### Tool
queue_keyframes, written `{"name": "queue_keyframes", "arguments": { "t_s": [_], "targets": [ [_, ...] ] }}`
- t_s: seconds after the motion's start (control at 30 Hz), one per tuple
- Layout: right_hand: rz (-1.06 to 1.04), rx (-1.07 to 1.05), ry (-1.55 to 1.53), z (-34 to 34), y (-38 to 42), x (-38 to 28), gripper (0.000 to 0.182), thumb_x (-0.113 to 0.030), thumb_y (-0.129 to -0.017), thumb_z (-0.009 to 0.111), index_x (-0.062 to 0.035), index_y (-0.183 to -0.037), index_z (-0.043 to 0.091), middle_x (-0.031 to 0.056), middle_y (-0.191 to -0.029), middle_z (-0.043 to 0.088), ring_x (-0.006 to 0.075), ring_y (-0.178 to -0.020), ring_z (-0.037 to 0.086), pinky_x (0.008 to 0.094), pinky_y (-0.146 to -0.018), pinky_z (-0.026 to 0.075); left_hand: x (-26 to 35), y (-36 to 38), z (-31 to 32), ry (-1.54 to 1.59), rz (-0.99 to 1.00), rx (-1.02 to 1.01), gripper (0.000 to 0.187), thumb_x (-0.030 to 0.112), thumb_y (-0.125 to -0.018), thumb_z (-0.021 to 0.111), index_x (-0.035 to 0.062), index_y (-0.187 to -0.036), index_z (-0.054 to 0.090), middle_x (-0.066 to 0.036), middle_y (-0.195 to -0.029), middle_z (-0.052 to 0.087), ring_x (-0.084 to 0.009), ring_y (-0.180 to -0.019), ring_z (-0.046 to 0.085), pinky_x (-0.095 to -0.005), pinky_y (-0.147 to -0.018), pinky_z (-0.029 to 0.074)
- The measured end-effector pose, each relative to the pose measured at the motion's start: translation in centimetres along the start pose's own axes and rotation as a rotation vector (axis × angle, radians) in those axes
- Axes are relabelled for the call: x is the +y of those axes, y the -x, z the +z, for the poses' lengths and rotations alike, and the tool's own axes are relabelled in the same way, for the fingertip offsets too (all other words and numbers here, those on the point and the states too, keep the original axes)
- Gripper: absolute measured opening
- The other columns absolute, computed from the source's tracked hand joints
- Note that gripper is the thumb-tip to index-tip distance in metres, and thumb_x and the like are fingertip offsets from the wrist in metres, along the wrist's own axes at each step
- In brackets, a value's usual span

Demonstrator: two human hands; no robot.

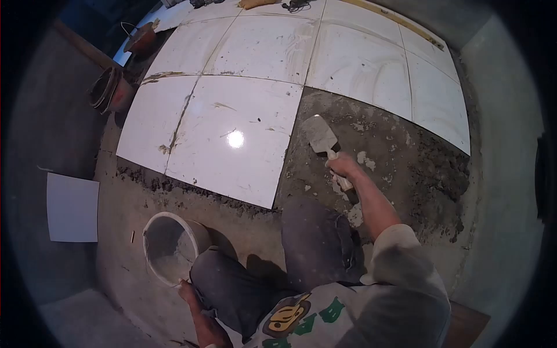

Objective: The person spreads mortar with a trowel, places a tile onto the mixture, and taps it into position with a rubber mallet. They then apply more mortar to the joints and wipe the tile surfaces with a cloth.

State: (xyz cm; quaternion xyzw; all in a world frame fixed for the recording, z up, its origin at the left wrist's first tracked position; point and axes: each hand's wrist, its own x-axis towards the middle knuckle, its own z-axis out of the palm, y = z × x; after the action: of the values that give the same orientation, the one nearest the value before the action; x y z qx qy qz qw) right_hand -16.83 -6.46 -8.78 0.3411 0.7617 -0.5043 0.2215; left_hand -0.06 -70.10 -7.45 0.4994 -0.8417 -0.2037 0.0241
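My right hand (343,167) is closed around the handle of a trowel (320,134), its blade over the grey mortar bed (383,139) beside the laid white tiles. The blade looks flat and coated grey. Down at the left, my left hand (187,290) grips the rim of a bucket (203,232), which is tilted with its mouth towards the left. Greyish material coats the inside of the bucket. A large white tile (238,156) lies just left of the mortar bed, its near corner close to my knee.
A loose white tile piece (72,209) leans by the left wall. Dark buckets (120,95) and a reddish pail (141,42) stand at the upper left. A long yellowish level (400,22) lies on the far tiles. Rough mortar (438,174) borders the right wall.
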Motion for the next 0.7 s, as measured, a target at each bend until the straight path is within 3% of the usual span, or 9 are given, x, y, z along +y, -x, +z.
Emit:
{"name": "queue_keyframes", "arguments": {
  "t_s": [0.13,0.3,0.43,0.5,0.53,0.57,0.7],
  "targets": [
    [-0.026,0.060,-0.148,-0.2,-5.1,-0.7,0.016,-0.013,-0.077,0.063,0.0027,-0.077,0.060,0.0085,-0.060,0.058,0.0187,-0.047,0.057,0.0351,-0.046,0.047,0.0,-1.0,-0.2,-0.114,-0.067,-0.050,0.066,0.050,-0.091,0.046,-0.0134,-0.094,0.065,-0.029,-0.091,0.066,-0.0421,-0.088,0.062,-0.0481,-0.079,0.044],
    [-0.011,0.066,-0.140,-0.6,-6.0,-2.3,0.017,-0.014,-0.076,0.063,0.0029,-0.077,0.060,0.0086,-0.060,0.058,0.0196,-0.050,0.058,0.0368,-0.045,0.047,-0.2,-0.7,-0.3,0.038,-0.073,-0.082,0.064,0.049,-0.091,0.046,-0.0122,-0.094,0.065,-0.027,-0.090,0.067,-0.0404,-0.085,0.062,-0.0493,-0.078,0.043],
    [-0.111,-0.008,0.241,-0.6,-1.4,0.1,0.026,-0.020,-0.072,0.065,0.0044,-0.081,0.062,0.0153,-0.071,0.064,0.0240,-0.061,0.064,0.0390,-0.056,0.050,0.2,-0.3,-0.7,0.025,-0.087,-0.096,0.064,0.049,-0.091,0.046,-0.0124,-0.092,0.064,-0.026,-0.086,0.067,-0.0396,-0.082,0.060,-0.0491,-0.078,0.043],
    [-0.182,-0.044,0.416,-0.1,0.5,2.3,0.029,-0.023,-0.071,0.065,0.0040,-0.082,0.063,0.0177,-0.076,0.066,0.0266,-0.067,0.066,0.0398,-0.061,0.051,1.3,0.7,-1.2,-0.008,-0.077,-0.058,0.058,0.046,-0.091,0.049,-0.0083,-0.081,0.065,-0.020,-0.079,0.066,-0.0331,-0.077,0.061,-0.0450,-0.073,0.044],
    [-0.202,-0.095,0.525,0.1,1.5,3.3,0.035,-0.027,-0.070,0.065,0.0036,-0.088,0.065,0.0211,-0.087,0.066,0.0312,-0.081,0.065,0.0409,-0.070,0.051,1.4,0.7,-1.3,-0.008,-0.081,-0.062,0.058,0.046,-0.091,0.049,-0.0083,-0.081,0.065,-0.020,-0.079,0.066,-0.0331,-0.077,0.061,-0.0450,-0.073,0.044],
    [-0.219,-0.148,0.634,0.2,2.6,3.9,0.041,-0.030,-0.069,0.065,0.0032,-0.093,0.066,0.0245,-0.098,0.066,0.0357,-0.095,0.064,0.0421,-0.080,0.050,1.3,0.8,-1.4,0.166,-0.177,-0.128,0.052,0.045,-0.090,0.051,-0.0046,-0.081,0.065,-0.016,-0.079,0.064,-0.0297,-0.076,0.060,-0.0431,-0.072,0.045],
    [-0.223,-0.271,0.685,0.0,5.5,4.4,0.042,-0.031,-0.069,0.065,0.0020,-0.095,0.067,0.0248,-0.098,0.066,0.0372,-0.092,0.064,0.0432,-0.079,0.050,1.8,1.8,-3.0,0.571,-0.356,-0.322,0.036,0.041,-0.089,0.055,0.0056,-0.090,0.062,-0.008,-0.086,0.060,-0.0227,-0.078,0.058,-0.0395,-0.071,0.046]
  ]
}}
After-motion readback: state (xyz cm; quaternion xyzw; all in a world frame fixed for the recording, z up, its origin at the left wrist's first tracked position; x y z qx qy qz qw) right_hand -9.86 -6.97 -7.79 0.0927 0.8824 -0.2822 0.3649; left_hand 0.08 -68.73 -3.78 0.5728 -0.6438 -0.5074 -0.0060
